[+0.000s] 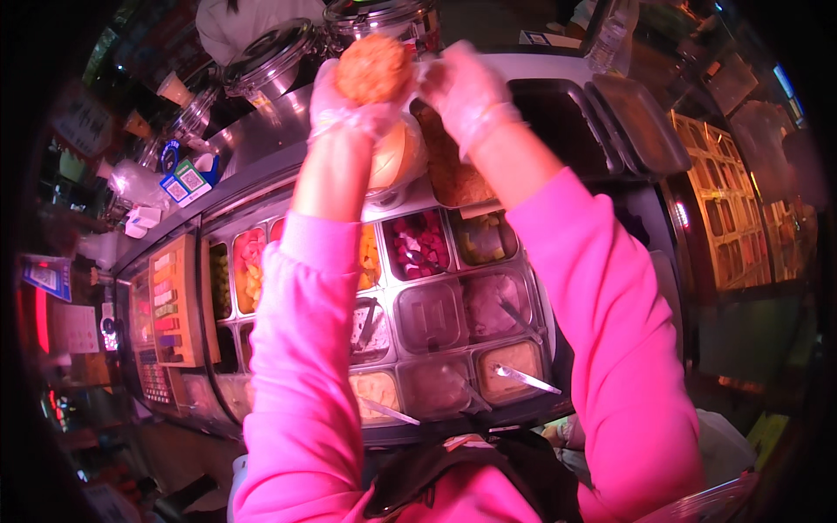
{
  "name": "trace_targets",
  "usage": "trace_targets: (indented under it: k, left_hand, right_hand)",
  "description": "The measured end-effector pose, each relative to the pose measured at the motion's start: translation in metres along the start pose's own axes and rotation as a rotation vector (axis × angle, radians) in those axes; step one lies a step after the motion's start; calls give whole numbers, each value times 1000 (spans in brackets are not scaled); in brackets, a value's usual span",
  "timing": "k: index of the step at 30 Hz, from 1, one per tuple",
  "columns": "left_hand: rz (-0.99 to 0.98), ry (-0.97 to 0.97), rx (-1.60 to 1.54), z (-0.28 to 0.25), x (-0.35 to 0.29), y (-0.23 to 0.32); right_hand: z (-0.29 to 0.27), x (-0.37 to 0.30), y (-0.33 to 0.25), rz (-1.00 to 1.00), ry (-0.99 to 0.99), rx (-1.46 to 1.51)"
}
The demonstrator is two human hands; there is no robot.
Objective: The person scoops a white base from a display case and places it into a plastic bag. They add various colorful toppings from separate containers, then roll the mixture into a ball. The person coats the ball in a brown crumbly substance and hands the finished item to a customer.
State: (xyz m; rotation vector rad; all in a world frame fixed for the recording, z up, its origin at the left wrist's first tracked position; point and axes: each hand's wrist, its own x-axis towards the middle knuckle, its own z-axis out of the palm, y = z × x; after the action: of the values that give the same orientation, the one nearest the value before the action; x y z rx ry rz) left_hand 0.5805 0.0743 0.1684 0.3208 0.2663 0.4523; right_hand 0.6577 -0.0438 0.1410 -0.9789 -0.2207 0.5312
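We hold roundish orange clump (375, 68) in cupped L hand (344, 109), no clear long axis; R hand (466, 96) just right of clump, grip blurred, we can't tell w/ certainty.

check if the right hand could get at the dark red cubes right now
Probably yes: the dark red cubes lie uncovered between the forearms, so the right hand would likely just draw back, though blur hides whether it holds anything.
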Motion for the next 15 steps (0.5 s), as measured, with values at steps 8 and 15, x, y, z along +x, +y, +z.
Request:
trace_targets:
  k: [8,15]
  left_hand:
    - [-269,254,281,-84,-17,44]
    - [12,302,1237,-112,10,19]
  right_hand:
    - [0,-15,70,-147,-10,-1463]
    - [-5,-1,79,-178,-58,-1270]
